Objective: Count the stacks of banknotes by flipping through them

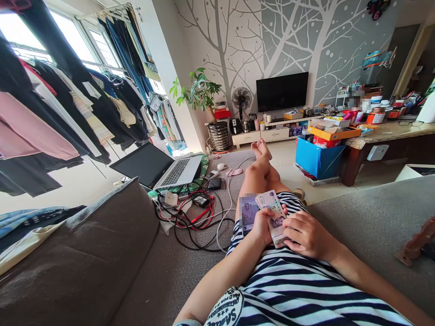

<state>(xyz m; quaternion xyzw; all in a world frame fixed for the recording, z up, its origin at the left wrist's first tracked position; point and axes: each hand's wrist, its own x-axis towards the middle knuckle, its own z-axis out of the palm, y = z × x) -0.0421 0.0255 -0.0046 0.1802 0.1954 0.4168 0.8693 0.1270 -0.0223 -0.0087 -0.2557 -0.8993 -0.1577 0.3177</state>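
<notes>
A thick stack of banknotes lies tilted over my lap, with a "5" and a printed portrait on the top note. My left hand grips it from the left side, the thumb lying across the top note. Around its right edge are the curled fingers of my right hand; some fingertips are hidden behind the notes. A flat purple printed item, partly blurred out, rests on my thigh just left of the stack. Striped cloth covers my lap under both hands.
An open laptop stands on the couch to the left. Tangled cables and a black adapter lie beside my legs. Further off are a blue box, a cluttered table and a television. Clothes hang at left.
</notes>
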